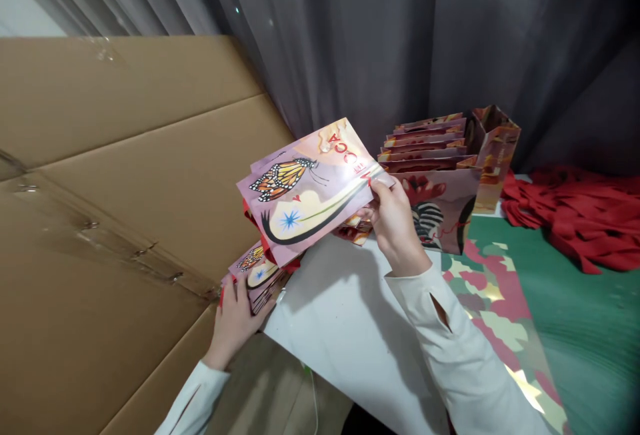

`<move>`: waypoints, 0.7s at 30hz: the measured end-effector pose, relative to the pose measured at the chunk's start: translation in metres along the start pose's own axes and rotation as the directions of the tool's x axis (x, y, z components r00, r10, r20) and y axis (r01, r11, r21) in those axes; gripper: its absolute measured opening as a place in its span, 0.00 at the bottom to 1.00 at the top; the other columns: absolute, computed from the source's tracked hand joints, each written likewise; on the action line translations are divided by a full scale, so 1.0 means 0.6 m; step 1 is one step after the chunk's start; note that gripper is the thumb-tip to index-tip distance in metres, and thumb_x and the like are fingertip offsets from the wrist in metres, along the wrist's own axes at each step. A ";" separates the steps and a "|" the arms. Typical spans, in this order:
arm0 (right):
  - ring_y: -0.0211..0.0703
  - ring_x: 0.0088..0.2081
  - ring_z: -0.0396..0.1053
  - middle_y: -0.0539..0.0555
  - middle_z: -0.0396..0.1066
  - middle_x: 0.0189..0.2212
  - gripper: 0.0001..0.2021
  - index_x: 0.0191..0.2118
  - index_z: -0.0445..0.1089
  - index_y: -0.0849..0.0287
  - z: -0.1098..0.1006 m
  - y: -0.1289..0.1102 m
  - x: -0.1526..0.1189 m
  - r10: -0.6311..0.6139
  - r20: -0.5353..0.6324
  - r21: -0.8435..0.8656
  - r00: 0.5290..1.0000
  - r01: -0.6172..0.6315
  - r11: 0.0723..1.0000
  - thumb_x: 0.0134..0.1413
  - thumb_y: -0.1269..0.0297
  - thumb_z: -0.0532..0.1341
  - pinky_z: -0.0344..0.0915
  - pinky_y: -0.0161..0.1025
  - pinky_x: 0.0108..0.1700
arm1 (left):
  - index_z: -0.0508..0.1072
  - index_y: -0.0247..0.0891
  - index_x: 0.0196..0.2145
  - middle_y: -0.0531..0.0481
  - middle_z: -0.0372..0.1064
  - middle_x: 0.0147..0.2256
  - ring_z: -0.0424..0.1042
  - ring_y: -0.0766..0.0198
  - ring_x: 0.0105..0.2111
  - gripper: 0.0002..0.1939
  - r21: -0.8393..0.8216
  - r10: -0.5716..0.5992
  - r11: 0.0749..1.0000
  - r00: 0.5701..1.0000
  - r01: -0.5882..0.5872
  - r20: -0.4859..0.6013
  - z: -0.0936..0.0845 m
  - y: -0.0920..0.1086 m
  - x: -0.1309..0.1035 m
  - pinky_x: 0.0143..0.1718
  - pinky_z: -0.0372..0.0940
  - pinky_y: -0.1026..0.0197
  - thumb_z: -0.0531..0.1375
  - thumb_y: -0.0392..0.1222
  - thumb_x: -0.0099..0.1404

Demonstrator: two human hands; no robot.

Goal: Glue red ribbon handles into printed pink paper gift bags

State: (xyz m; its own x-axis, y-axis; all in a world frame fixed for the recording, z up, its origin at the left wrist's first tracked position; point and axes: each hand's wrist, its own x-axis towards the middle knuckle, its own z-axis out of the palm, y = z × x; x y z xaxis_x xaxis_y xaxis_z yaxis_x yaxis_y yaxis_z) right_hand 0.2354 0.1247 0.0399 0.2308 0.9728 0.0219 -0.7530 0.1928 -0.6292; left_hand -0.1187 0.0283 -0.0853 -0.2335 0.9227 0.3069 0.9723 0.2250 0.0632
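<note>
My right hand (397,228) pinches the right end of a flat, folded paper gift bag (320,198), printed with a monarch butterfly on pink and cream. The bag is tilted in the air, and a second edge shows just behind it. Red ribbon (268,246) hangs from its lower left side. Below it, my left hand (237,322) grips the near end of a stack of similar folded bags (263,278) at the table's left corner. Its fingers lie over the top bag and the thumb is at the side. The held bag partly hides this stack.
Several upright gift bags (433,185) stand packed together at the back of the white table (345,295). A heap of red ribbon (575,212) and a patterned sheet (505,328) lie on the green mat (595,328). A large cardboard box (125,188) fills the left; a grey curtain (380,35) hangs behind.
</note>
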 end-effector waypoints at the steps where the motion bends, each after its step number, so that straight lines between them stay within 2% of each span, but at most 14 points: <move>1: 0.31 0.22 0.64 0.43 0.67 0.28 0.07 0.34 0.62 0.55 0.000 0.000 0.001 -0.001 -0.002 0.002 1.000 0.001 1.000 0.46 0.66 0.59 0.64 0.27 0.16 | 0.47 0.32 0.66 0.27 0.41 0.66 0.50 0.36 0.64 0.50 -0.023 -0.089 0.996 0.996 0.090 0.033 0.006 -0.008 -0.012 0.56 0.59 0.39 0.54 0.69 0.57; 3: 0.31 0.22 0.64 0.43 0.67 0.28 0.07 0.34 0.62 0.55 0.000 -0.001 0.002 -0.002 -0.012 0.001 1.000 0.002 1.000 0.46 0.67 0.59 0.65 0.27 0.16 | 0.45 0.27 0.66 0.23 0.46 0.64 0.54 0.35 0.62 0.51 -0.039 -0.169 0.984 0.984 0.172 0.061 0.024 -0.020 -0.029 0.54 0.60 0.37 0.52 0.68 0.58; 6: 0.32 0.22 0.65 0.43 0.67 0.27 0.06 0.33 0.62 0.54 -0.003 -0.005 0.003 0.002 -0.027 -0.006 1.000 -0.003 1.000 0.46 0.68 0.59 0.64 0.27 0.15 | 0.42 0.24 0.66 0.21 0.51 0.62 0.53 0.36 0.63 0.48 -0.057 -0.177 0.982 0.984 0.178 0.029 0.058 -0.023 -0.034 0.56 0.57 0.36 0.50 0.64 0.62; 8: 0.32 0.22 0.65 0.43 0.67 0.26 0.06 0.33 0.62 0.55 -0.005 -0.009 0.004 0.008 -0.035 0.003 0.999 -0.008 1.000 0.46 0.69 0.59 0.64 0.27 0.15 | 0.38 0.20 0.66 0.17 0.45 0.63 0.45 0.35 0.65 0.48 -0.072 -0.183 0.981 0.983 0.181 -0.021 0.075 -0.017 -0.029 0.58 0.52 0.33 0.48 0.61 0.63; 10: 0.32 0.22 0.66 0.43 0.67 0.26 0.06 0.33 0.62 0.55 -0.008 -0.013 0.005 0.019 -0.043 0.016 0.999 -0.019 1.000 0.46 0.69 0.59 0.63 0.26 0.15 | 0.34 0.16 0.66 0.14 0.35 0.65 0.33 0.33 0.67 0.49 -0.087 -0.180 0.981 0.981 0.174 -0.075 0.082 -0.005 -0.023 0.59 0.46 0.29 0.47 0.60 0.64; 12: 0.32 0.21 0.65 0.43 0.67 0.24 0.06 0.33 0.62 0.55 -0.011 -0.018 0.006 0.027 -0.050 0.027 0.998 -0.025 0.999 0.45 0.68 0.60 0.62 0.26 0.14 | 0.31 0.15 0.66 0.16 0.25 0.66 0.25 0.34 0.67 0.50 -0.101 -0.134 0.987 0.985 0.123 -0.112 0.076 0.006 -0.017 0.61 0.39 0.29 0.48 0.61 0.64; 13: 0.32 0.21 0.65 0.43 0.67 0.24 0.07 0.33 0.63 0.55 -0.012 -0.020 0.007 0.025 -0.051 0.031 0.998 -0.024 0.999 0.45 0.68 0.60 0.61 0.26 0.14 | 0.32 0.18 0.67 0.19 0.23 0.67 0.24 0.37 0.68 0.49 -0.109 -0.087 0.991 0.990 0.075 -0.115 0.069 0.010 -0.013 0.62 0.35 0.31 0.48 0.60 0.65; 15: 0.32 0.20 0.65 0.43 0.68 0.23 0.07 0.33 0.64 0.55 -0.014 -0.024 0.007 0.011 -0.050 0.038 0.999 -0.009 0.999 0.45 0.68 0.60 0.60 0.26 0.14 | 0.41 0.29 0.68 0.30 0.28 0.69 0.28 0.43 0.69 0.43 -0.138 0.040 0.989 0.996 -0.051 -0.082 0.051 0.013 -0.005 0.64 0.32 0.36 0.50 0.59 0.65; 17: 0.32 0.20 0.65 0.43 0.68 0.23 0.07 0.34 0.65 0.56 -0.016 -0.029 0.008 0.001 -0.044 0.043 0.999 0.001 0.999 0.45 0.69 0.61 0.59 0.26 0.14 | 0.54 0.39 0.66 0.38 0.41 0.68 0.40 0.48 0.68 0.35 -0.192 0.154 0.969 0.987 -0.158 -0.035 0.035 0.011 0.005 0.65 0.32 0.39 0.51 0.56 0.65; 19: 0.32 0.20 0.64 0.43 0.68 0.23 0.08 0.33 0.65 0.56 -0.018 -0.035 0.008 0.010 -0.052 0.049 0.999 -0.007 0.999 0.44 0.69 0.61 0.58 0.26 0.14 | 0.63 0.42 0.61 0.39 0.53 0.65 0.50 0.48 0.66 0.31 -0.259 0.205 0.945 0.979 -0.201 -0.013 0.029 0.006 0.014 0.65 0.34 0.39 0.54 0.56 0.63; 21: 0.31 0.18 0.62 0.42 0.67 0.21 0.07 0.31 0.65 0.57 -0.021 -0.042 0.010 0.017 -0.075 0.057 0.997 -0.012 0.998 0.43 0.70 0.62 0.55 0.26 0.13 | 0.68 0.40 0.57 0.37 0.58 0.62 0.54 0.45 0.64 0.31 -0.332 0.196 0.924 0.980 -0.192 -0.021 0.029 0.006 0.020 0.64 0.36 0.37 0.57 0.57 0.60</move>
State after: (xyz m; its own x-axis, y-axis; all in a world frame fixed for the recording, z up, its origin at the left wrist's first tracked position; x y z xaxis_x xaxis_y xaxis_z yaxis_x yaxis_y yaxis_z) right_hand 0.2634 0.1238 0.0461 0.2638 0.9634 -0.0468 -0.7895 0.1877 -0.5844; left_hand -0.1184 0.0455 -0.0979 -0.0382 0.9420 0.3334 0.9463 -0.0731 0.3148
